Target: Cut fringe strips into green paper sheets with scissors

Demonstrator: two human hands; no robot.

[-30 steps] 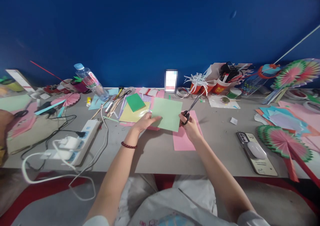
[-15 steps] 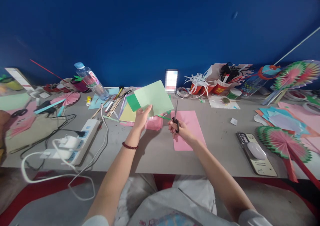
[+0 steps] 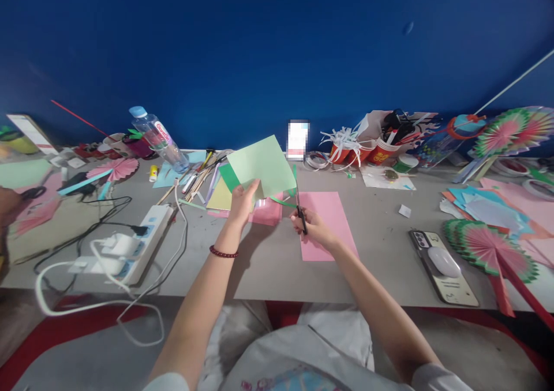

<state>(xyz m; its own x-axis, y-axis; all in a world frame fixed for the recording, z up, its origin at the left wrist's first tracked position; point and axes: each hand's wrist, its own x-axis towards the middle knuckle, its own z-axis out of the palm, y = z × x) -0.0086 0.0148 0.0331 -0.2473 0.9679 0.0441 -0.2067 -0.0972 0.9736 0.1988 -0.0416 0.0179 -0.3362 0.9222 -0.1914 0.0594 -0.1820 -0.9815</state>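
Observation:
My left hand (image 3: 244,202) is closed on a sheet of light green paper (image 3: 263,164), thumb on top, held up above the table. My right hand (image 3: 312,225) grips a pair of dark-handled scissors (image 3: 302,218), blades pointing away from me beside the sheet's right edge. Whether the blades touch the paper I cannot tell. Under my right hand lies a pink sheet (image 3: 331,223). Beneath the green paper, partly hidden, are a darker green sheet (image 3: 229,177), a yellowish sheet (image 3: 220,196) and more pink paper (image 3: 268,213).
A white power strip (image 3: 149,244) with cables lies at left, near a tilted water bottle (image 3: 162,140). Red cups (image 3: 383,151) holding tools stand at the back. At right are a phone (image 3: 459,290) with a white case on it and a pink-green paper fan (image 3: 489,246).
The light green sheet has shifted slightly left with my left hand. My right hand has turned the scissors, so they now appear narrower and nearly edge-on.

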